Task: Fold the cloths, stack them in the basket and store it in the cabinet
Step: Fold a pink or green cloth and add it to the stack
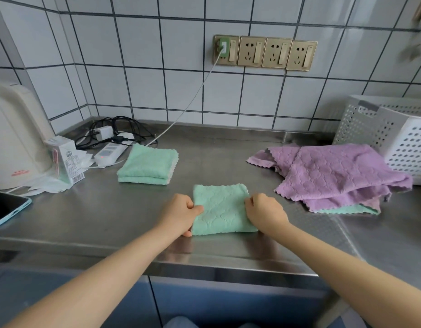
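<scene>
A folded green cloth [222, 210] lies on the steel counter [110, 216] near its front edge. My left hand [181, 213] grips its left edge, thumb on top. My right hand [264, 211] grips its right edge with curled fingers. Further back on the left sits a stack of folded green cloths [149, 164]. On the right, unfolded purple cloths [335, 174] lie in a loose pile over a green one [346, 210]. A white perforated basket [399, 138] stands at the back right, against the tiled wall. Blue cabinet doors [204, 301] show below the counter.
A cream kettle [12, 138] stands at the far left with a small carton [65, 157] and crumpled plastic. A power strip [111, 153], charger and tangled black cables lie behind the stack. A phone [5, 208] rests at the left edge. Wall sockets [264, 52] sit above.
</scene>
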